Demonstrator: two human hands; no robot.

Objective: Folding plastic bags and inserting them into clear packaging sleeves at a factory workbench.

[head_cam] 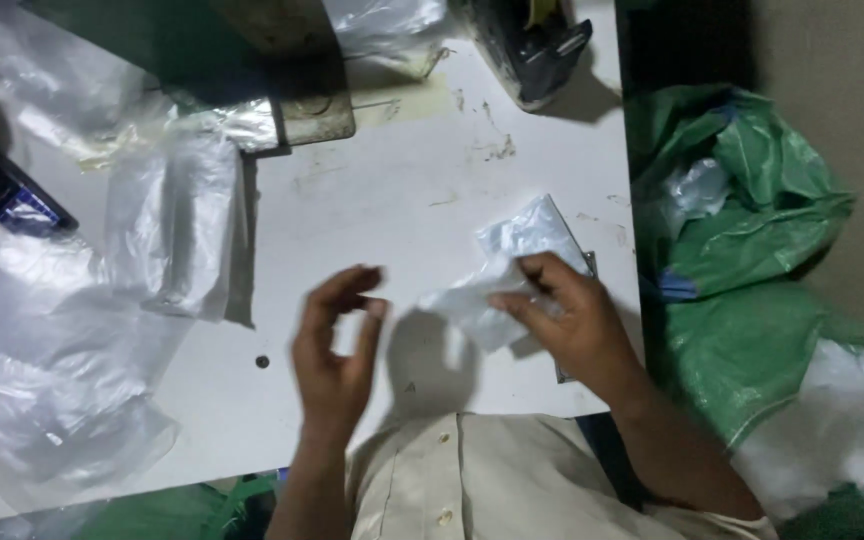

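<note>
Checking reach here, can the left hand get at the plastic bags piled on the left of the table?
Probably yes: the left hand is empty and open, with only bare table between it and the plastic bags.

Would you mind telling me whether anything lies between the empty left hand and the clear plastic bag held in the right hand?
Nothing visible does. The left hand is open above bare white table, and the plastic bag in the right hand lies just across an open gap. The loose plastic sheets sit off to the far left.

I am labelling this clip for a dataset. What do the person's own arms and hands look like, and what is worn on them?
Both hands, left hand and right hand, are bare: no gloves, rings or watch show. The forearms are uncovered. A cream buttoned shirt covers the torso.
</note>
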